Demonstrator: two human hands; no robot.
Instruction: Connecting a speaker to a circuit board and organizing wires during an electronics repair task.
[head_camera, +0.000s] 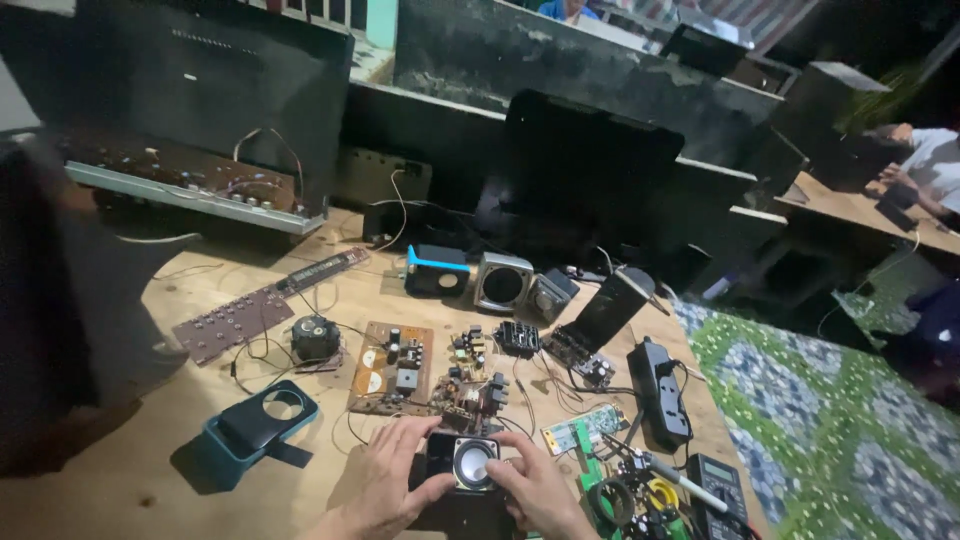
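At the far left of the frame a teal speaker casing (258, 428) with a round hole lay flat on the wooden table (130, 480). Right of it sat a brown circuit board (392, 368) and a smaller board crowded with components (470, 385).

At lower centre the left hand (392, 478) gripped the left side of a small black speaker box (462, 480), fingers curled over its top edge and thumb across the front. The box stood at the near edge of the table, its round silver driver cone (474, 462) facing up toward the camera; its long axis ran away from the viewer, down out of frame. The right hand (540, 492) clasped the box's right side, fingers closed against it.

Further right lay a black power strip (660, 390), and at lower right a multimeter (722, 484).
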